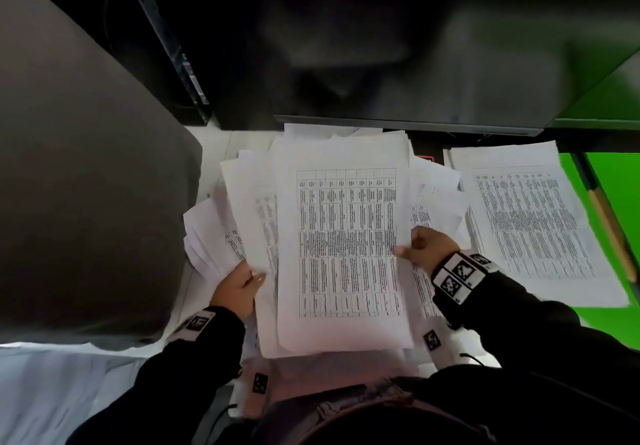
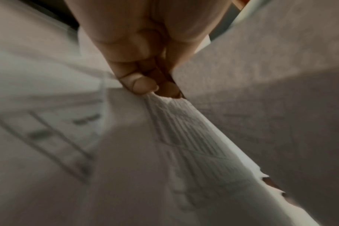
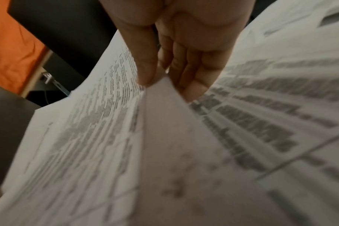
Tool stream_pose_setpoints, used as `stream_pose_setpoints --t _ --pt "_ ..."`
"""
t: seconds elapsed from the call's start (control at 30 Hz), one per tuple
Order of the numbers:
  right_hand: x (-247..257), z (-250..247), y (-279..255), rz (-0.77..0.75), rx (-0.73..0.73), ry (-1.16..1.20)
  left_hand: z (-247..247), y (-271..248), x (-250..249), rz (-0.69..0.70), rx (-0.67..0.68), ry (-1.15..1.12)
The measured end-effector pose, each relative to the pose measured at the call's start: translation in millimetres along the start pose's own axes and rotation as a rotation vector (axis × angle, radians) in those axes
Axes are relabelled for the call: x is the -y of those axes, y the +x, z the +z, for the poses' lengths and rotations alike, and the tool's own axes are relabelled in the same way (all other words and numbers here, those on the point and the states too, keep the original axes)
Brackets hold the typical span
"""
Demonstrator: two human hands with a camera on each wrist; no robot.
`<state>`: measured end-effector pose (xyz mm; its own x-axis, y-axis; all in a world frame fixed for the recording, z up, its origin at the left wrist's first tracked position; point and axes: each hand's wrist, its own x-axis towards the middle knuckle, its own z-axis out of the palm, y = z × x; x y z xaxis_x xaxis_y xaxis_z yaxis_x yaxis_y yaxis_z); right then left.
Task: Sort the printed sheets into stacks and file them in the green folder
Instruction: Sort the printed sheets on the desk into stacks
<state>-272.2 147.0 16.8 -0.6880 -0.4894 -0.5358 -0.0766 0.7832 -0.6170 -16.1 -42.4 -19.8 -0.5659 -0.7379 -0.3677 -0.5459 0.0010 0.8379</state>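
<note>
A messy pile of printed sheets (image 1: 249, 216) covers the desk in front of me. On top is a sheet with a printed table (image 1: 346, 247), and my right hand (image 1: 415, 247) pinches its right edge between thumb and fingers (image 3: 194, 90). My left hand (image 1: 242, 285) grips the left edge of several sheets (image 2: 174, 137) lower in the pile, fingers curled on the paper. A sorted stack of table sheets (image 1: 533, 222) lies to the right, resting on the open green folder (image 1: 613, 188).
A grey chair back (image 1: 86, 167) stands close on the left. A dark monitor (image 1: 398, 63) overhangs the far edge of the papers. A pencil-like stick (image 1: 609, 229) lies on the green folder beside the sorted stack.
</note>
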Motion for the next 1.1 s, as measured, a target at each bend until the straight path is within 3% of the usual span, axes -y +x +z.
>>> stream_pose_setpoints --t 0.23,0.3,0.43,0.5,0.67,0.77,0.97,1.1 --pt "8.2 9.9 -2.5 0.024 0.129 -0.002 25.6 -19.4 -12.8 -0.046 0.132 -0.068" --pt "5.7 6.1 -4.8 0.047 0.099 0.037 20.6 -17.7 -12.3 -0.028 0.015 -0.005" --pt "-3.9 -8.9 1.8 0.105 -0.007 0.001 -7.5 -2.4 6.1 -0.146 -0.430 0.121" --pt "-11.3 -14.5 4.9 0.167 -0.011 -0.013 -16.2 0.6 18.1 -0.220 -0.501 0.112" --pt "-22.4 -14.4 2.5 0.215 0.037 -0.039 -10.2 -1.1 16.3 -0.344 -0.440 0.043" --pt "-22.2 -13.7 -0.5 0.212 0.050 -0.089 -9.6 1.2 15.6 -0.340 -0.371 0.177" --pt "-25.5 -16.2 -1.0 0.196 0.066 -0.060 -31.0 -3.4 13.3 -0.224 -0.423 0.419" --pt "-25.6 -14.9 -1.3 0.201 0.064 -0.042 -40.8 -12.1 -0.7 -0.236 -0.421 0.333"
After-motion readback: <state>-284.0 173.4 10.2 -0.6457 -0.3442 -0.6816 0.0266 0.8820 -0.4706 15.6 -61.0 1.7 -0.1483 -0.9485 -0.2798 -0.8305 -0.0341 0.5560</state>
